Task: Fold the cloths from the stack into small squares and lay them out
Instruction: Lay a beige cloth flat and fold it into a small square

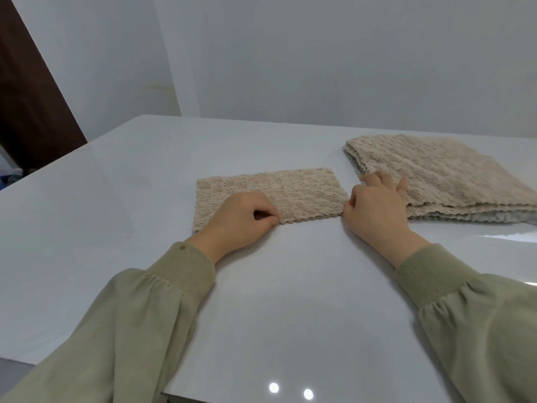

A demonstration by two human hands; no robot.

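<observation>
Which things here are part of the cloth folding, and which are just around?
In the job: folded cloth, cloth stack, left hand, right hand, table.
Just around: brown door, wall.

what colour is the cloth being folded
Beige, with a ribbed, wavy texture; the head view shows the cloth clearly.
</observation>
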